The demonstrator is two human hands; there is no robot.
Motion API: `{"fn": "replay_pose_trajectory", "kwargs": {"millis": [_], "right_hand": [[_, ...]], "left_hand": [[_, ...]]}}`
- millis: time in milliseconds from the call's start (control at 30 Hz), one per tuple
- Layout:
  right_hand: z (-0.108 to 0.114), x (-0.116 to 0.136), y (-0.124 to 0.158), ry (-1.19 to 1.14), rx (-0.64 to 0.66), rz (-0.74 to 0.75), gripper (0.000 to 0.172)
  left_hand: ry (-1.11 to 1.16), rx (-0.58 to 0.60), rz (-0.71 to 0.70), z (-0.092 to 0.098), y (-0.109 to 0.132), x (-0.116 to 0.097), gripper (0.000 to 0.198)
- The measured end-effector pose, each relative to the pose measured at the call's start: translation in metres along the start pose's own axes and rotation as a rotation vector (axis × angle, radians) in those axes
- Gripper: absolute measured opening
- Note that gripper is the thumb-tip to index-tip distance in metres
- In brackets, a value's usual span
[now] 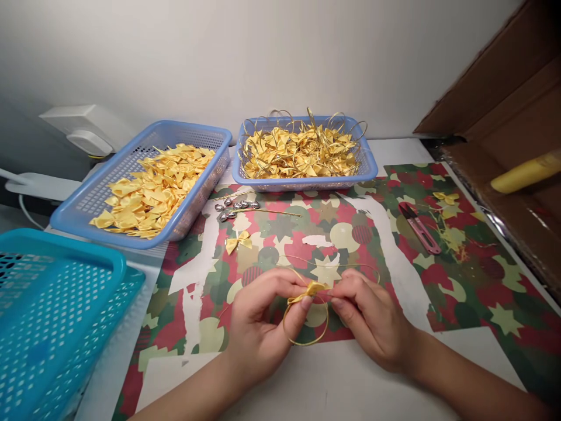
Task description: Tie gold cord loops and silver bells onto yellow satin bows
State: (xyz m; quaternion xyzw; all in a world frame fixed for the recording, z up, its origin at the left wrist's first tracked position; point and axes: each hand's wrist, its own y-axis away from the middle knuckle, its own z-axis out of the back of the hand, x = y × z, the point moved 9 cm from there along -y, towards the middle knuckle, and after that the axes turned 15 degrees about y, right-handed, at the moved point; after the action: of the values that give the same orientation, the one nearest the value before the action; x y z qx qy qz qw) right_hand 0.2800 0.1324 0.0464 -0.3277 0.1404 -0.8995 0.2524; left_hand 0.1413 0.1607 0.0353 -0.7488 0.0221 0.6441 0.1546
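1. The left hand has thumb and fingers clamped on the held bow, the landmark here, which sits between both hands above the patterned sheet.
2. The right hand has thumb and forefinger together on the held bow's right end; whether they nip ribbon or cord is too small to tell.
3. A loop of gold cord hangs just below the held bow. It looks thin, light and springy, likely to twist.
4. The held bow itself should be light, soft and slightly slippery, like satin; its middle seems the surest hold, as a squeeze on the loops would probably crease them.
5. Left of the held bow and beyond it lies a loose bow, with silver bells farther off.
6. To its right and beyond rest pink snips.
7. Farthest beyond it stand two blue baskets, heaped with yellow bows.
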Motion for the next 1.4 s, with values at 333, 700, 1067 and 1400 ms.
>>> {"fn": "replay_pose_trajectory", "kwargs": {"millis": [333, 700, 1067, 1400], "right_hand": [[0.000, 0.001, -0.002, -0.001, 0.016, 0.010, 0.014], [0.000, 0.001, -0.001, -0.016, 0.014, 0.028, 0.015], [-0.003, 0.001, -0.001, -0.010, 0.047, 0.046, 0.016], [-0.004, -0.002, 0.000, -0.101, 0.053, 0.028, 0.016]], "left_hand": [[-0.030, 0.037, -0.085, -0.004, -0.002, -0.007, 0.016], [-0.029, 0.071, -0.125, -0.006, -0.001, -0.010, 0.016], [-0.013, 0.092, -0.041, -0.007, 0.000, -0.001, 0.013], [0.065, 0.096, 0.039, -0.009, -0.002, 0.002, 0.011]]}}
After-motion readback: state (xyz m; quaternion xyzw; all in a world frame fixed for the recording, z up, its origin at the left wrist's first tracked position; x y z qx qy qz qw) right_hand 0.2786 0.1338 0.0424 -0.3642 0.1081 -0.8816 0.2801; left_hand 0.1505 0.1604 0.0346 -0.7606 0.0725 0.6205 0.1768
